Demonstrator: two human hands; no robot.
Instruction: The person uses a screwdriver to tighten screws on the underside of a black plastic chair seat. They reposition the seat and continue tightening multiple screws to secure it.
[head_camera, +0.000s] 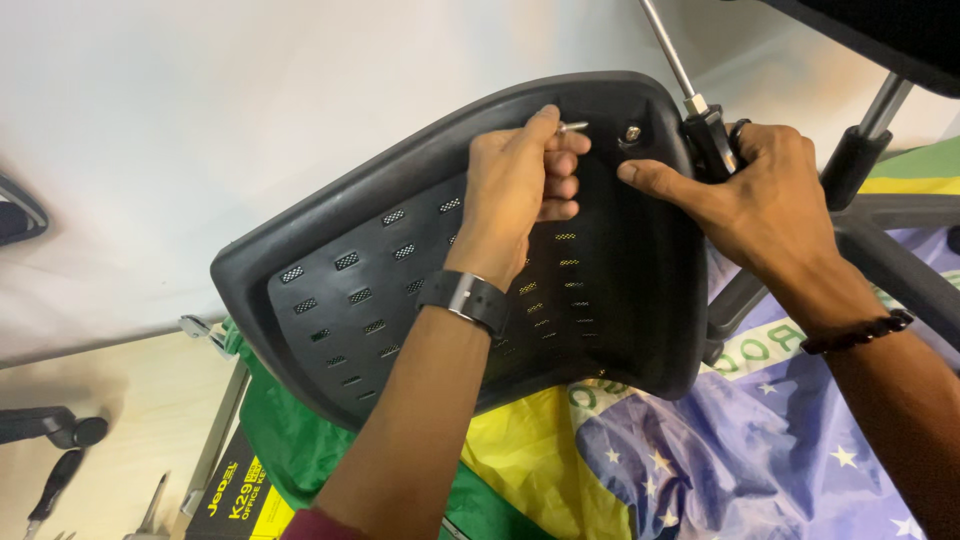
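At the lower left of the frame a dark box (232, 492) with yellow print lies beside hand tools (55, 485) on the counter (120, 400). The black plastic seat pan (450, 270) fills the centre, resting on a green, yellow and blue cloth (620, 460). The left hand (520, 185) is closed around a small metal key (572, 126) near the pan's upper edge. Just right, a bolt (632, 132) sits in its recess. The right hand (770, 185) wraps the black bracket (708, 140), forefinger stretched toward the bolt. The key looks lightly seated; a slip could round the bolt head, or the pan could slide on the loose cloth.
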